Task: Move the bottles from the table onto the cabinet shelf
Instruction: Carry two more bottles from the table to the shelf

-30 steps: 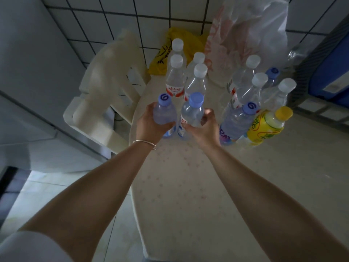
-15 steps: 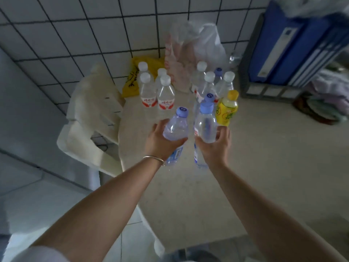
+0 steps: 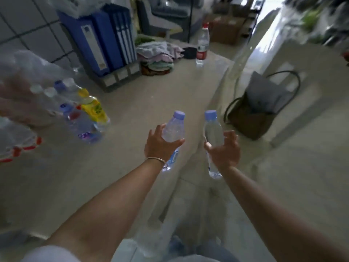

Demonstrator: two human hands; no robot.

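My left hand point(image 3: 160, 146) grips a clear water bottle with a lilac cap point(image 3: 174, 127), held upright and tilted slightly right. My right hand point(image 3: 224, 148) grips a second clear bottle with a pale blue cap point(image 3: 213, 133), held upright. Both bottles are in the air above the right edge of the beige table point(image 3: 132, 114). A blurred cluster of remaining bottles point(image 3: 81, 118), including a yellow-labelled one point(image 3: 94, 108), stands on the table at the left. No cabinet shelf can be made out.
Blue binders in a rack point(image 3: 105, 38) stand at the back of the table beside folded cloths point(image 3: 158, 55). A red-capped bottle point(image 3: 203, 44) stands further back. A brown bag with a grey pouch point(image 3: 258, 110) sits on the floor to the right.
Both hands lifted their bottles off the table and carried them right. The view swung right, so the bottle cluster now lies at the left edge.
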